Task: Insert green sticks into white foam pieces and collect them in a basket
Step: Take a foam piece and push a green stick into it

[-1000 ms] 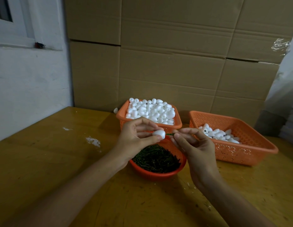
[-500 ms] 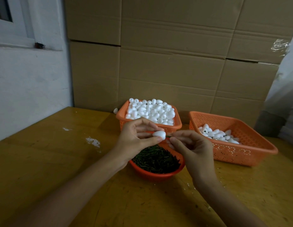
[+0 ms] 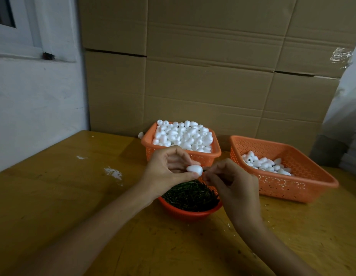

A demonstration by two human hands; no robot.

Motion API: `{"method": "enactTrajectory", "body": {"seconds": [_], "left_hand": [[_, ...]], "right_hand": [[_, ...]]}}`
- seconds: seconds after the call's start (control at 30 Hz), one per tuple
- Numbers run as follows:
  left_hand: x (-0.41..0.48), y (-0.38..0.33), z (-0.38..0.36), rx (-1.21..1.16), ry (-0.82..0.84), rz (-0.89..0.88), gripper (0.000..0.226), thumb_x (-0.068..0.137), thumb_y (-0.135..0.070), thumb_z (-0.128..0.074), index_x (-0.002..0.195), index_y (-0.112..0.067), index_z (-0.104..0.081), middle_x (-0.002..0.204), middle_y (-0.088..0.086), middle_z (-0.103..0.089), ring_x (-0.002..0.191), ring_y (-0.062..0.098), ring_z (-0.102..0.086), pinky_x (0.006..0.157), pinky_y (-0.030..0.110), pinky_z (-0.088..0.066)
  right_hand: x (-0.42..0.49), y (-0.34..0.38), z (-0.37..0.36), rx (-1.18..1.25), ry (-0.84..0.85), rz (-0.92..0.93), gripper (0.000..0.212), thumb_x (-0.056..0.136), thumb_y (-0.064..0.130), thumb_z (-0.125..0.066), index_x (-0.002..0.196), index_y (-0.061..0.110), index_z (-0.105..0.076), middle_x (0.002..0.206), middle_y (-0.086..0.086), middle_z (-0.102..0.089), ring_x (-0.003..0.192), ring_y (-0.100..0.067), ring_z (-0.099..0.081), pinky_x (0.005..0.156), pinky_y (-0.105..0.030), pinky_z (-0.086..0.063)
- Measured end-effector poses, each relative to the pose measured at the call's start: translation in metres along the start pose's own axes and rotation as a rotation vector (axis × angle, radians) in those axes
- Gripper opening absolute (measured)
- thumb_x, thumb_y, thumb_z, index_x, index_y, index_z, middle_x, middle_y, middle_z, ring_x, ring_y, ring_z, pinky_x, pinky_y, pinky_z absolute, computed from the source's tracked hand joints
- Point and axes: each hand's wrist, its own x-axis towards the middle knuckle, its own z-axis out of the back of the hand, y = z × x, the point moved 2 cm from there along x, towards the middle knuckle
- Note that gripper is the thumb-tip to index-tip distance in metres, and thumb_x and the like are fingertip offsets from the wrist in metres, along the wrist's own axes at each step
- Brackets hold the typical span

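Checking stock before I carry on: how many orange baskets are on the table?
3: full foam basket back centre; part-filled basket at right; round stick basket in front. None looks hidden.

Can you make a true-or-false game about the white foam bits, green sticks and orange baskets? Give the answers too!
1. The left hand holds a white foam piece. True.
2. The green sticks lie in a blue box. False: they fill a round red bowl.
3. The right basket is fuller than the back basket. False: the back one is heaped; the right one holds few pieces.
4. A loose foam piece lies on the table beside the back basket. True.
5. The right hand lies flat on the table. False: it is raised, pinching a stick at the foam piece.
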Motion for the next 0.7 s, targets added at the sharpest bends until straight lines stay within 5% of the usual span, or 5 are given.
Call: {"method": "enactTrajectory", "body": {"seconds": [0.27, 0.7], "left_hand": [[0.0, 0.0, 0.0, -0.04, 0.027, -0.026, 0.037, 0.078, 0.0, -0.09, 0.104, -0.007, -0.064, 0.108, 0.007, -0.08, 0.106, 0.023, -0.077, 0.092, 0.032, -0.061], [0.0, -0.003, -0.001, 0.004, 0.156, -0.031, 0.029, 0.08, -0.002, -0.088, 0.105, -0.005, -0.073, 0.109, 0.005, -0.08, 0.108, 0.025, -0.075, 0.094, 0.037, -0.061]], "right_hand": [[0.004, -0.002, 0.0, -0.096, 0.054, 0.028, 0.021, 0.09, 0.014, -0.081, 0.105, 0.028, -0.076, 0.095, 0.025, -0.077, 0.095, 0.011, -0.071, 0.087, -0.012, -0.055], [-0.006, -0.01, -0.014, -0.034, 0.171, -0.095, 0.013, 0.094, 0.016, -0.076, 0.102, 0.025, -0.08, 0.09, 0.016, -0.078, 0.091, 0.0, -0.073, 0.088, -0.035, -0.06]]}}
